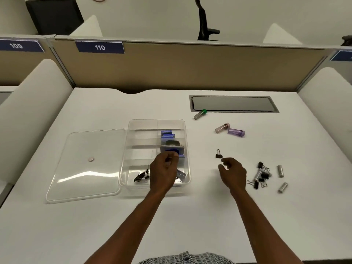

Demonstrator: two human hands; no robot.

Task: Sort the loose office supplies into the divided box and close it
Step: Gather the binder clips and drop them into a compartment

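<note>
A clear divided box [133, 124] stands open at the desk's middle, and its clear lid [85, 168] lies flat to its left. Inside are black binder clips [142, 177], blue packs [167, 134] and a grey-and-blue item [172, 148]. My left hand [163, 174] hovers over the box's near right side with its fingers pinched together; I cannot see whether they hold anything. My right hand [233, 172] is open, thumb and forefinger apart just below a single black binder clip [219, 153]. To the right lie more binder clips [262, 178] and silver cylinders [280, 170].
Three small tubes lie farther back: green-capped [200, 114], pink [222, 128] and purple [236, 132]. A grey cable hatch [234, 103] is set into the desk at the back. A small round disc [91, 159] rests on the lid. A beige partition [190, 69] borders the desk.
</note>
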